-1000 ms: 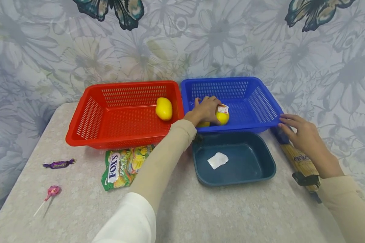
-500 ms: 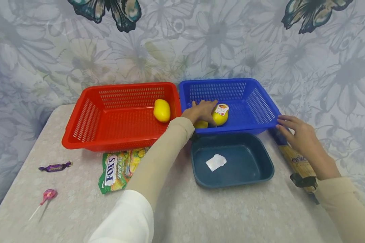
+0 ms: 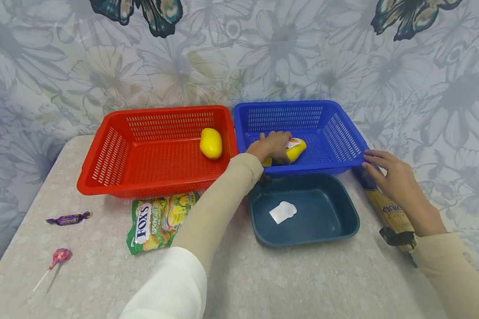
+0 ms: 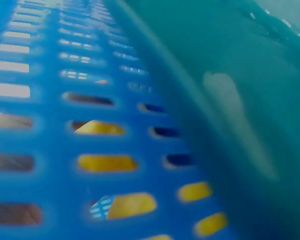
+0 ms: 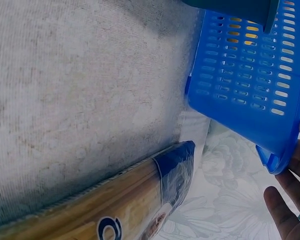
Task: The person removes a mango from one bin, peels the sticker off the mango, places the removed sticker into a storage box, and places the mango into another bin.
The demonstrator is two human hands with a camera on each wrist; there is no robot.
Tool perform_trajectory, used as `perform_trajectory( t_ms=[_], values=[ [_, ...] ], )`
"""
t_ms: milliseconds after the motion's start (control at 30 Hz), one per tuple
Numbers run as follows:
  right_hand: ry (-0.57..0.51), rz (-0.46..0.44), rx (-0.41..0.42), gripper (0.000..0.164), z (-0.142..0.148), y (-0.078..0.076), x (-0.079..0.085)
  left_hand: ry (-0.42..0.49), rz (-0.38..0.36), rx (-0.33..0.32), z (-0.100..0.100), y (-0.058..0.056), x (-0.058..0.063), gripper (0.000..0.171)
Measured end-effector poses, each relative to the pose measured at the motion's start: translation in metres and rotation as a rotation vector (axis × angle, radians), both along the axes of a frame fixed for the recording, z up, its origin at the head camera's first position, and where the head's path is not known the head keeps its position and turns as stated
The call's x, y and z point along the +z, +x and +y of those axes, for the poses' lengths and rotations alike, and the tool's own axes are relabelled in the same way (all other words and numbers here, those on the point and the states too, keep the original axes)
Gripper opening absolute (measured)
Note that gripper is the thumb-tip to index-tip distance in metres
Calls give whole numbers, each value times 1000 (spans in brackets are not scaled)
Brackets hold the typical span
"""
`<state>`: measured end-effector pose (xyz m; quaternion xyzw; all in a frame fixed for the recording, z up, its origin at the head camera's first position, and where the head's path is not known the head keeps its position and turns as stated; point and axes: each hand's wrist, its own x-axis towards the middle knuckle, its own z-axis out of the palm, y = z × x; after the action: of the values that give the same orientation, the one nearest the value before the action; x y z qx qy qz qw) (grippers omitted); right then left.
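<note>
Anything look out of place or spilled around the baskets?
Nothing looks spilled. One possible oddity: a small white piece lies in the dark teal tray, looking like a stray scrap, though I can't tell what it is.

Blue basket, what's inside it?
A stickered yellow fruit, gripped by the left hand, and part of a second yellow fruit on the hand's near side. The hand covers some of both; whatever else lies beneath it can't be seen.

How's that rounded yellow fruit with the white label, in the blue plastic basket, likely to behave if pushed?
The yellow fruit with the white label may roll, since its sides are rounded. Its smooth, shiny skin could feel slippery. The raised walls of the blue plastic basket would probably stop it.
</note>
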<state>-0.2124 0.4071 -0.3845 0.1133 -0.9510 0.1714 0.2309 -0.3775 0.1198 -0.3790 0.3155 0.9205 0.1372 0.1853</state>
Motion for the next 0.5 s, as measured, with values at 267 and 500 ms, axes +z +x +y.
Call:
perform_trajectory(
  t_ms=[267, 500],
  values=[
    [-11, 8, 8, 26, -2, 0, -1, 66, 27, 74, -1, -2, -5, 82],
    [-7, -5, -5, 27, -2, 1, 0, 159, 74, 97, -9, 1, 3, 81]
  ],
)
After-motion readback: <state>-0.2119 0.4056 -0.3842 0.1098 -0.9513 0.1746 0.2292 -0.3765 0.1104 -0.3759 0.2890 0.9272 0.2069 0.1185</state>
